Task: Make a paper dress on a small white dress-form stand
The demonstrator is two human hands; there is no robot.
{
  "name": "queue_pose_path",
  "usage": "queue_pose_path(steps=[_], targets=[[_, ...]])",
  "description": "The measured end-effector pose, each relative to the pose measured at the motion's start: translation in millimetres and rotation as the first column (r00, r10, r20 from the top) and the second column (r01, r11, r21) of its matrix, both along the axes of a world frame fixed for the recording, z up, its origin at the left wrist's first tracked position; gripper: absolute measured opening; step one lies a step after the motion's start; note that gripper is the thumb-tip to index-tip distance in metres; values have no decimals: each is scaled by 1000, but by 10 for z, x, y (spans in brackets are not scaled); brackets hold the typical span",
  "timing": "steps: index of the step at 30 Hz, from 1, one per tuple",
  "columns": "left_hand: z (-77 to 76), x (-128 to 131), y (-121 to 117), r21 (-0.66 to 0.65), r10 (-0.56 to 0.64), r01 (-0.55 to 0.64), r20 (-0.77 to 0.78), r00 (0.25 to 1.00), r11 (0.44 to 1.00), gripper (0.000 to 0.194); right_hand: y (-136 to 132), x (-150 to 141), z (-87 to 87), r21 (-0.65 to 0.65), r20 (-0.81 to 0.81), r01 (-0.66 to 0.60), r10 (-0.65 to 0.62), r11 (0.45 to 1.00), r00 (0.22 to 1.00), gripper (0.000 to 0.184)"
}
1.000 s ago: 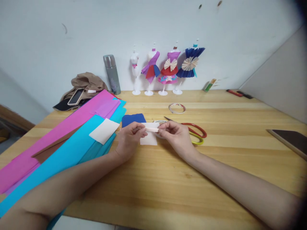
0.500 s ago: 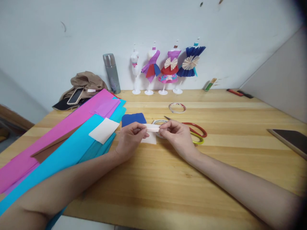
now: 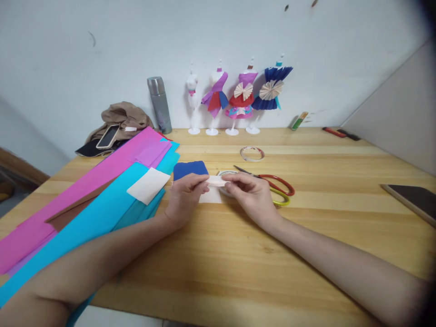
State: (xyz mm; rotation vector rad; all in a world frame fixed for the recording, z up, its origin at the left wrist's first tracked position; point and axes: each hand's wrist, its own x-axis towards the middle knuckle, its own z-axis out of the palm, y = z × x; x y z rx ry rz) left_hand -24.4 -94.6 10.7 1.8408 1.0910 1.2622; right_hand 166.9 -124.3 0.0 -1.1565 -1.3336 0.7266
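Observation:
A narrow folded strip of pale paper (image 3: 216,181) is stretched level between my two hands, just above the table. My left hand (image 3: 186,195) pinches its left end, and my right hand (image 3: 254,193) pinches the right end between thumb and fingers. Beneath the strip lies a white paper piece (image 3: 210,196), partly covered by my left fingers. A blue paper square (image 3: 190,169) rests just behind my left hand. A roll of tape (image 3: 225,173) is half hidden by my right hand, and scissors (image 3: 277,184) with red and yellow handles lie beyond it.
Pink (image 3: 85,181) and blue paper sheets (image 3: 102,220) cover the table's left side, a cream piece (image 3: 149,185) on top. Several small dress forms (image 3: 241,97) and a flask (image 3: 158,104) stand by the wall. A tape ring (image 3: 252,153) lies mid-table; a phone (image 3: 413,200) lies right.
My right fingers have shifted slightly left along the strip and flattened over it. The strip stays held between both hands; the objects on the table stay put.

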Motion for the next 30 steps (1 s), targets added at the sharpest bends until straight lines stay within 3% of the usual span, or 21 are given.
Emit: queue_pose_path(steps=[6, 14, 22, 30], targets=[[-12, -28, 13, 171, 18, 7, -140, 990, 985, 21, 4, -9, -1, -2, 87, 15, -14, 1000, 996, 19], [-33, -25, 1, 222, 13, 27, -176, 984, 975, 21, 0, 3, -10, -23, 153, 18, -15, 1000, 988, 16], [13, -10, -43, 133, 59, -29, -232, 971, 991, 20, 1, -13, -3, -58, 112, 31, -24, 998, 993, 14], [5, 21, -36, 37, 38, -35, -92, 995, 999, 12, 4, -18, 11, -97, 6, 9, -8, 995, 1000, 13]])
